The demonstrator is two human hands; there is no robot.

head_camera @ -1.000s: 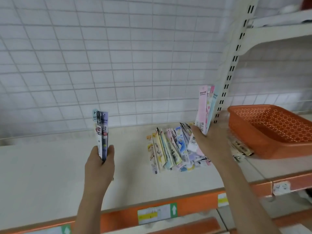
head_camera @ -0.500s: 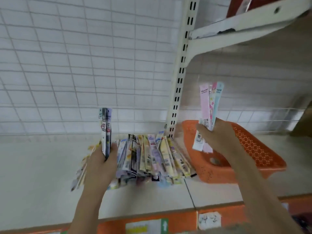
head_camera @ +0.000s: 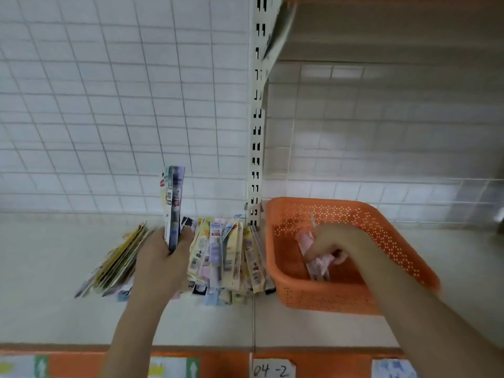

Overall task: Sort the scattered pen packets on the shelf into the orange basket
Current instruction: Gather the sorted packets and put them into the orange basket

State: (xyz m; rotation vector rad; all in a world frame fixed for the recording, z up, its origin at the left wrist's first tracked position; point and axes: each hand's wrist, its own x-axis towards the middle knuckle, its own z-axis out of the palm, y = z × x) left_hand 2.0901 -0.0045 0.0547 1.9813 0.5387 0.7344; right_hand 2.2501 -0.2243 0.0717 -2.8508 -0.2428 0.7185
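**Pink packets going into the basket**

Lower middle of frame, the left hand (head_camera: 163, 257) grips a few dark pen packets (head_camera: 173, 205) upright. Right of it, the right hand (head_camera: 331, 245) pinches pink packets (head_camera: 320, 261) inside the orange basket (head_camera: 381, 233). The scattered pile (head_camera: 223, 255) lies on the shelf (head_camera: 54, 309) between them, against the wire grid (head_camera: 109, 105).

packets in basket (head_camera: 351, 293): our right hand (head_camera: 331, 242) hides most of them
pile (head_camera: 223, 255): our left hand (head_camera: 161, 260) covers its middle; print blurred
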